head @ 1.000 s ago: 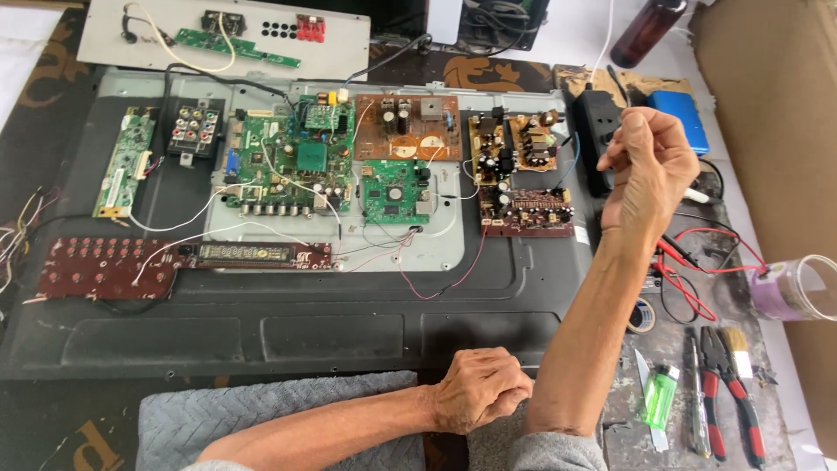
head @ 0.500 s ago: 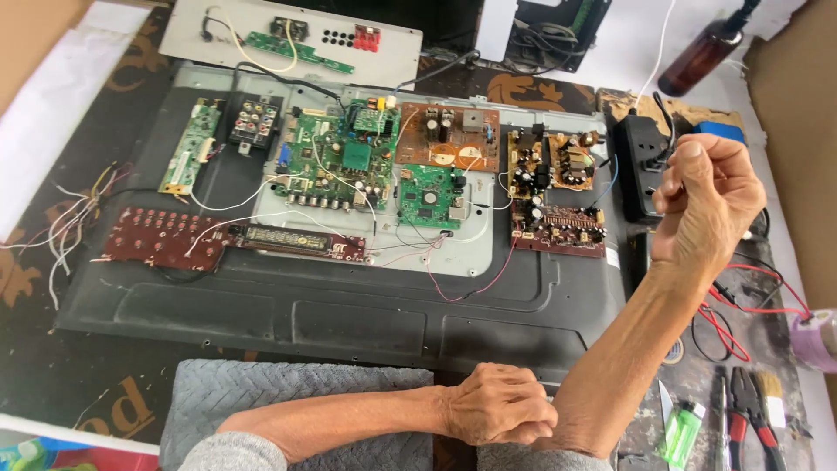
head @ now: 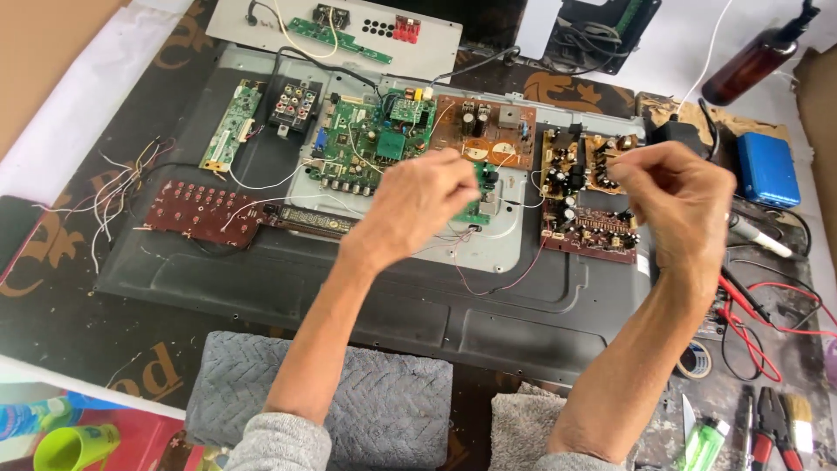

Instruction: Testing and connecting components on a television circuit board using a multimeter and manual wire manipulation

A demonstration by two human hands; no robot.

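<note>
I am bringing my left hand [head: 417, 205] up off the grey towel [head: 349, 401], where it was resting as a loose fist half a second ago, and it is now hovering over the green main circuit board [head: 370, 144] in the middle of the opened television back panel [head: 288, 279]. Its fingers are curling inward with the tips close together; I cannot tell whether they are pinching anything. My right hand [head: 684, 205] is coming down from the raised position it held a moment ago and is hanging above the brown power board [head: 586, 187] at the panel's right end, fingers bunched as if nipping something thin, though nothing shows between them. With both hands now over the boards, I judge that I am shifting from resting to working on the electronics. The red probe leads [head: 741, 318] are lying untouched on the desk to my right.
</note>
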